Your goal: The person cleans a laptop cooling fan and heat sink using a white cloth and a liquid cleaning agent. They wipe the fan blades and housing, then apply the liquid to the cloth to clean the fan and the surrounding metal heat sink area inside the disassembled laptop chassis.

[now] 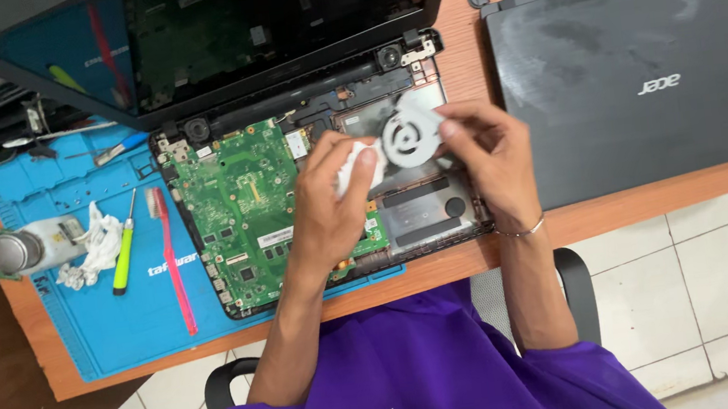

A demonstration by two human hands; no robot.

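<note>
An opened laptop base (pixel 438 214) lies on a blue work mat, its green circuit board (pixel 240 200) exposed. Above it, my right hand (pixel 491 158) holds a round grey cooling fan (pixel 411 135) by its edge. My left hand (pixel 332 203) presses a white tissue (pixel 350 165) against the left side of the fan. Both hands hover over the middle of the laptop base.
On the blue mat (pixel 102 307) lie a red toothbrush (pixel 171 258), a green-handled screwdriver (pixel 124 250), a crumpled white cloth (pixel 95 249) and a grey metal can (pixel 18 251). A closed black laptop (pixel 640 63) sits at right. The open screen lid (pixel 252 25) stands behind.
</note>
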